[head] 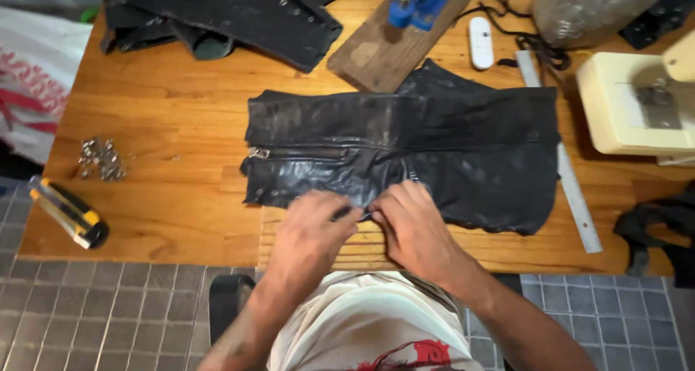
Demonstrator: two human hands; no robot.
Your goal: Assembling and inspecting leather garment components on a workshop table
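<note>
Two hands at work on the black leather piece, which lies flat in the middle of the wooden table, zipper running along its left half. Left hand and right hand meet at the leather's near edge, fingers pinched shut on that edge, with a small dark tool showing between them; which hand holds the tool I cannot tell. Left of the leather, a little heap of metal studs, and nearer the table's corner a yellow utility knife. Behind the leather, a wooden board and a white remote. Right of the leather, a metal ruler and a cream sewing machine.
</note>
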